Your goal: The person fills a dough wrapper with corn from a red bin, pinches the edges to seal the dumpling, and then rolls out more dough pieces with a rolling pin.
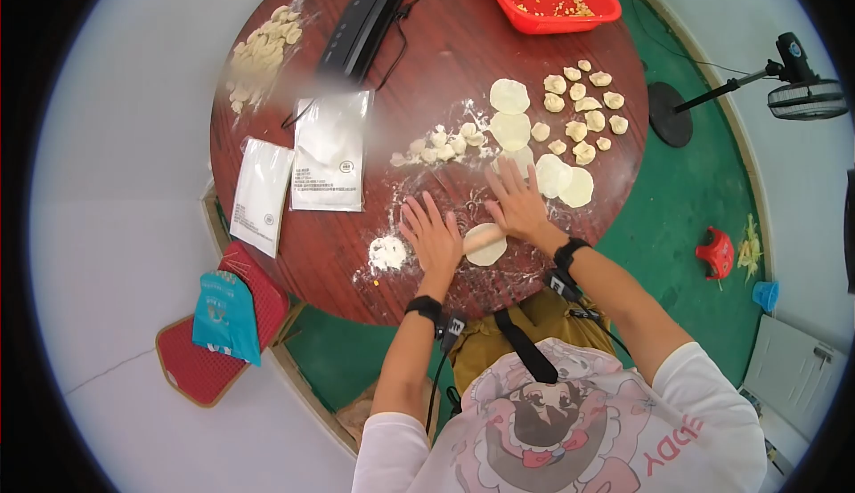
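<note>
A short wooden rolling pin [483,241] lies across a round dough wrapper [486,256] near the table's front edge. On the pin's left end rests my left hand [435,241], palm down with its fingers stretched out. My right hand [518,203] presses on the other end, fingers spread, their tips near a flat wrapper [515,161]. The pin's ends are hidden under both palms. More rolled wrappers [510,131] lie beyond, some overlapping. Small dough pieces [443,145] sit in loose flour farther left, and a flour heap [387,253] is beside my left hand.
Several filled dumplings [577,105] stand at the table's right. A red basin [557,23], a black vacuum sealer [365,25] with a cord, white packets [328,159] and a pile of dough-coloured pieces [265,52] occupy the far and left parts. A fan [670,114] stands on the floor.
</note>
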Motion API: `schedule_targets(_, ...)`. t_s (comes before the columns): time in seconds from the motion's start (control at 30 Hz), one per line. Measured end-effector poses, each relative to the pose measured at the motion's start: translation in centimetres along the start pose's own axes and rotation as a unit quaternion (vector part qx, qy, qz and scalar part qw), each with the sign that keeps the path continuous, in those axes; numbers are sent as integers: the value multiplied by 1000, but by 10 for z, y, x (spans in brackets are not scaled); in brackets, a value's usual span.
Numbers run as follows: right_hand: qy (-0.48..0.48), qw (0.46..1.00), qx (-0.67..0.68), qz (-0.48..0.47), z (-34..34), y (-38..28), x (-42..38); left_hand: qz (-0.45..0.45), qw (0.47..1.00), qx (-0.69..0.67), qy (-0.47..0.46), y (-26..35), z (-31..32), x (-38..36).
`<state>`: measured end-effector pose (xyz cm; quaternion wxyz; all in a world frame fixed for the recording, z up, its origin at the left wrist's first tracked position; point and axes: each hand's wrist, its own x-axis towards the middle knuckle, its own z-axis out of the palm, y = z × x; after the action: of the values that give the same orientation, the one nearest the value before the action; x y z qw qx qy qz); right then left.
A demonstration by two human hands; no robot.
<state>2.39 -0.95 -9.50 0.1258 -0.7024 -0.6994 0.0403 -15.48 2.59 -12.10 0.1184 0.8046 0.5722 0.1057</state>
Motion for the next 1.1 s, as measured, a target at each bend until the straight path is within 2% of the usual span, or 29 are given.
schedule_targets(0.07,58,998,-22,16,3,2,19,-7,1000,-3,24,-4,2,18)
schedule_targets(0.2,59,997,-38,11,0,3,26,-18,999,0,49,-10,5,36)
schedule_targets(0.3,8,999,-12,-34,-3,-1,4,-3,999,1,48,-8,5,33)
schedule_targets(0.37,-103,989,30,-100,-2,2,-20,13,999,-5,44,-4,1,22)
schedule_targets(0.5,-100,988,39,-107,-14,-6,-62,1,1000,-7,-4,5,-1,-21)
schedule_targets(0.57,-154,979,70,-116,-25,-7,-80,0,1000,-11,-27,8,-3,-43)
schedule_targets(0.63,-157,976,53,-138,-26,-4,-100,66,993,6,-96,8,-7,-63)
schedule_targets(0.7,-189,963,84,-173,-31,-1,-112,83,990,-3,-114,3,-9,-73)
schedule_targets(0.77,-187,962,83,-180,-29,0,-112,154,978,-16,-141,-3,-12,-75)
schedule_targets(0.9,-159,973,65,-151,-20,-1,-83,138,984,-2,-113,-4,-8,-44)
schedule_targets(0.97,-141,979,57,-133,-17,-3,-60,135,990,1,-35,-8,-5,-23)
schedule_targets(1.1,-90,989,22,-117,-4,-3,-28,110,994,-4,10,-14,-7,4)
